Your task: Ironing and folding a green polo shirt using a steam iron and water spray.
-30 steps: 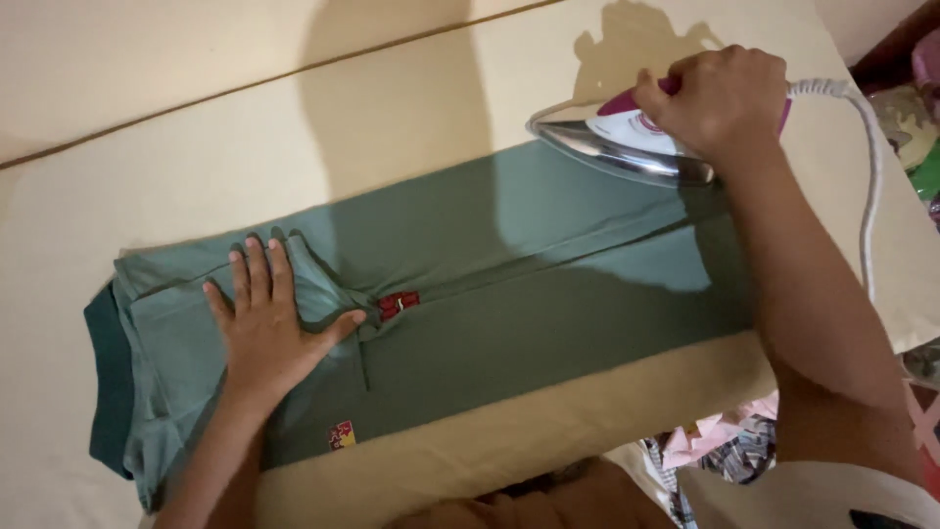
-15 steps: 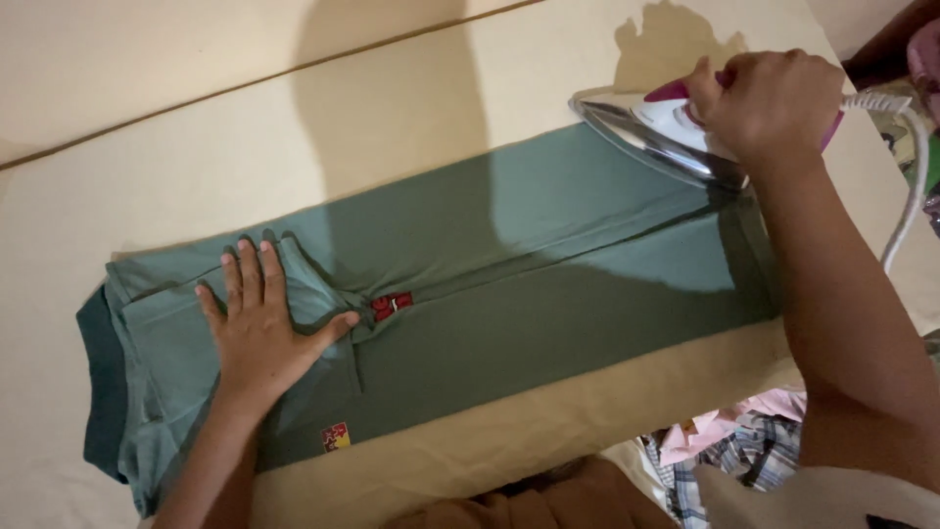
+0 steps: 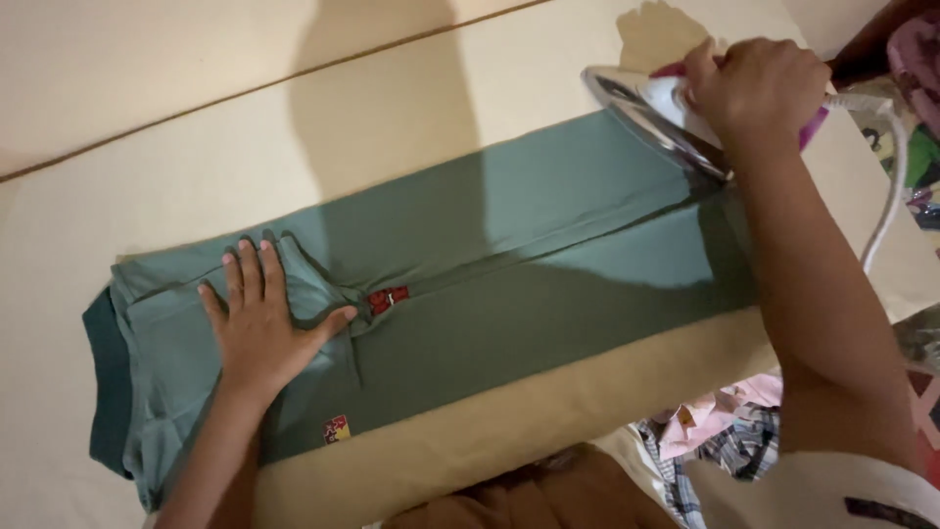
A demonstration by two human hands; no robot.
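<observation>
One green shirt (image 3: pixel 509 274), one iron (image 3: pixel 656 113) and two hands are in view. The shirt lies folded into a long band across the cream padded surface (image 3: pixel 196 127), running from that surface's left part up toward its right edge, close to the near edge. It is a muted green with a darker green ribbed band (image 3: pixel 103 382) at its left end, and a fold line runs along its length.

Two small labels sit on the cloth: a red tab (image 3: pixel 389 298) about the middle of the band, just right of the left thumb, and a small red and yellow square patch (image 3: pixel 337 428) near the shirt's near edge, beside the left forearm.

The left hand (image 3: pixel 262 328) lies flat and open on the left part of the shirt, fingers spread, pressing the fabric down. The right hand (image 3: pixel 759 88) is closed around the handle of the iron, whose shiny metal soleplate is tilted and meets the far right end of the shirt. A white cord (image 3: pixel 886 196) trails from the iron down past the right edge. A heap of pink and checked clothes (image 3: pixel 720 441) lies below the near edge at the right.
</observation>
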